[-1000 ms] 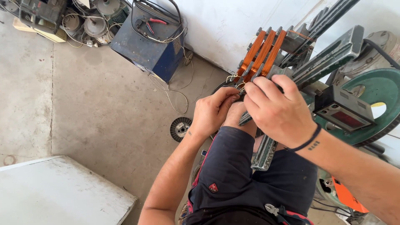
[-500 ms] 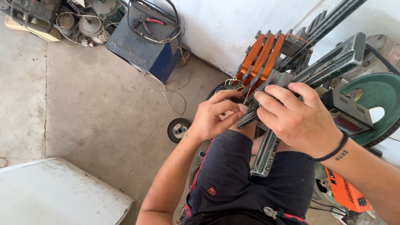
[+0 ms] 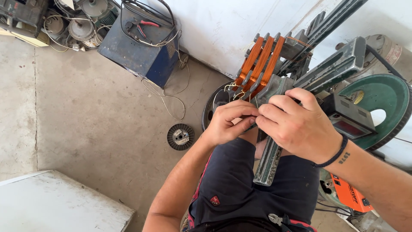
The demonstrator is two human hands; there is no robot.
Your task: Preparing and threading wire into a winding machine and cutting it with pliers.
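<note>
Copper-orange wire coils [image 3: 259,60] sit wound on a grey metal winding frame [image 3: 274,141] that rests over the person's lap. Just below the coils, the left hand [image 3: 227,122] and the right hand [image 3: 300,126] meet, fingers pinched together on thin wire ends [image 3: 234,91]. Right of the coils stands a green wheel [image 3: 386,101]. Left of the coils, on the concrete floor [image 3: 86,120], lie a small round spool [image 3: 180,137] and a blue metal box [image 3: 141,47].

glossy copper coils [image 3: 260,60], matt grey metal frame [image 3: 334,68]
</note>
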